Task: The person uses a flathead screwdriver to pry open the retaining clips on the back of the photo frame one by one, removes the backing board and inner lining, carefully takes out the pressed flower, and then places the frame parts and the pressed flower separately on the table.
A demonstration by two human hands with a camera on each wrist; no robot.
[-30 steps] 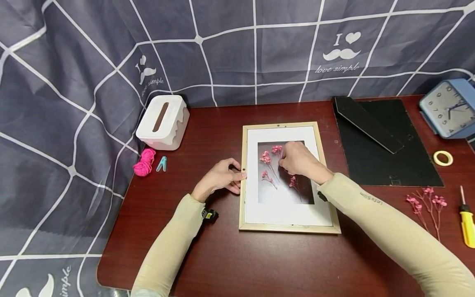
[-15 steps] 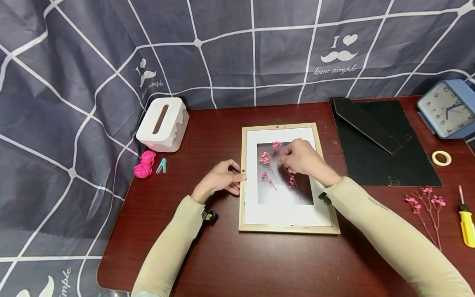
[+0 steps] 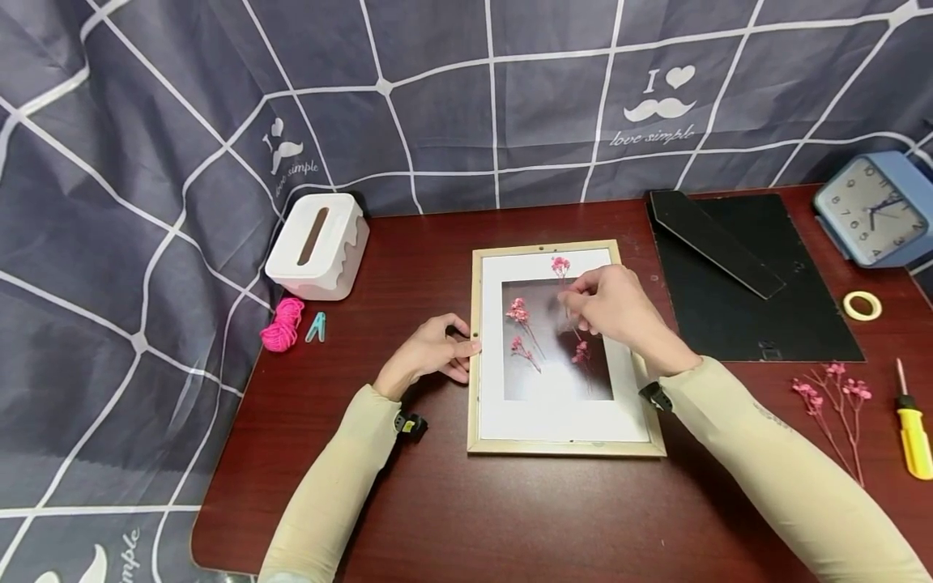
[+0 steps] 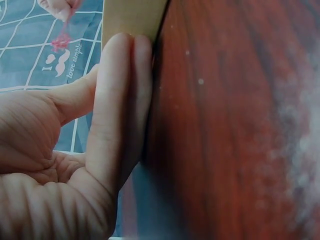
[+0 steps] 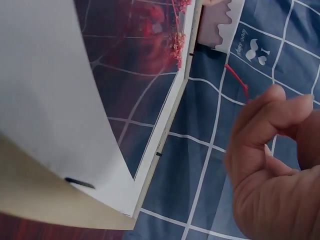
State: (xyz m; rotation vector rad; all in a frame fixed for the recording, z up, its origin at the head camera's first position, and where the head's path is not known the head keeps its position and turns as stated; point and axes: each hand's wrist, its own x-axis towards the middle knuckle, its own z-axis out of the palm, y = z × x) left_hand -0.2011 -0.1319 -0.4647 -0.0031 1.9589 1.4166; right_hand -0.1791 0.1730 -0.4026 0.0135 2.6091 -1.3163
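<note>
A light wooden picture frame (image 3: 567, 448) with a white mat lies on the table, several pink flower sprigs within its dark window. My left hand (image 3: 432, 350) rests at its left side, thumb on the rim; in the left wrist view, straight fingers (image 4: 107, 100) press against the outer wall. My right hand (image 3: 619, 306) pinches a pink flower sprig (image 3: 560, 265) by the stem over the upper right of the window, blossom pointing away from me. Another sprig (image 3: 519, 312) lies left of it, with a smaller sprig (image 3: 517, 348) below. A further sprig (image 3: 581, 352) lies under my right hand.
At the back right is a black backing board (image 3: 758, 324) with its stand leg. Near it are a blue clock (image 3: 871, 214), a tape roll (image 3: 862, 306), loose pink sprigs (image 3: 838, 405) and a yellow screwdriver (image 3: 914, 437). A tissue box (image 3: 313, 247), pink yarn (image 3: 283, 325) and a clip (image 3: 317, 326) sit left.
My right hand has moved right and slightly away from me with the pinched sprig, whose blossom now overlaps the mat's top band. My left hand stays at the frame's side.
</note>
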